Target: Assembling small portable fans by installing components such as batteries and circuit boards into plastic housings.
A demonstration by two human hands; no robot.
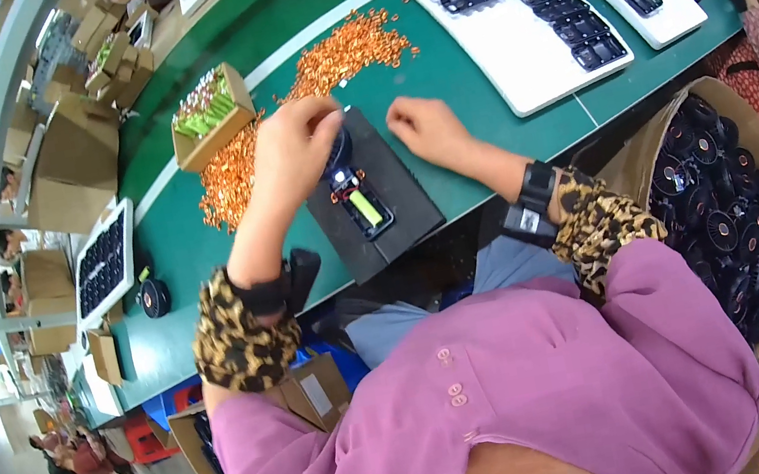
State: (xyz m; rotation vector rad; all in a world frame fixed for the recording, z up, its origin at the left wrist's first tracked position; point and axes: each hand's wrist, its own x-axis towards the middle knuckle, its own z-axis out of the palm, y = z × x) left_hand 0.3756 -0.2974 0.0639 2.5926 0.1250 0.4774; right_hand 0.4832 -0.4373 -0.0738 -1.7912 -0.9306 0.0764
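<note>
From where I'm standing, the black plastic fan-like device [364, 204] is lying open on a flat, dark rectangular pad [406, 187], right in front of the seated person. Its long axis is running slantwise: the round black head [341, 154] is sitting at the far end, beneath the left hand [295, 148], and the narrow open handle is pointing back toward the person's lap. A pale green cylindrical cell [364, 207] is resting lengthwise inside that handle, following the same line.

The left hand is clearly the nearer one — it is hovering over or beside the round head, with the opened handle lying nearer the body and a little rightward of it. Its thumb and forefinger are curling close together (whether anything small is pinched there, or whether the hand is touching the head, I can't tell). The right hand [427, 130] is hanging beyond the pad's right edge, fingers loosely curled; I'm not making out anything in it, yet can't be sure it's empty. From that side, the cell is lying leftward and closer to the body.

Past the left hand, a heap of small shiny copper-orange pieces [347, 52] is spreading over the green tabletop [464, 85].
</note>
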